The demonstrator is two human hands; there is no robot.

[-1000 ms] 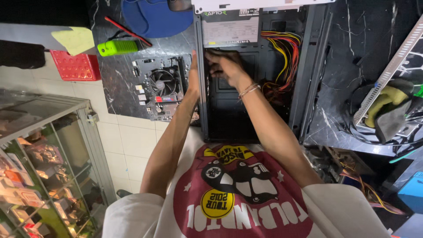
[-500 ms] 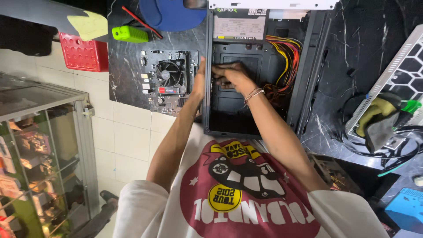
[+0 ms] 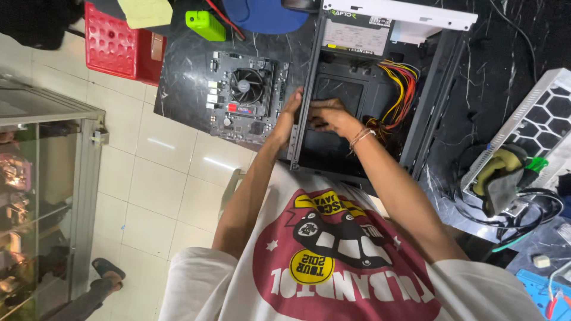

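Black counter (image 3: 178,77); case (image 3: 363,107) opening upward

So the PC case (image 3: 369,95) is a black tower lying on its side on the dark marble desk (image 3: 184,77), side panel off, open face up. Inside it's mostly bare: power supply at the far end, with a bundle of yellow, red and orange cables (image 3: 399,98) trailing along the right wall.
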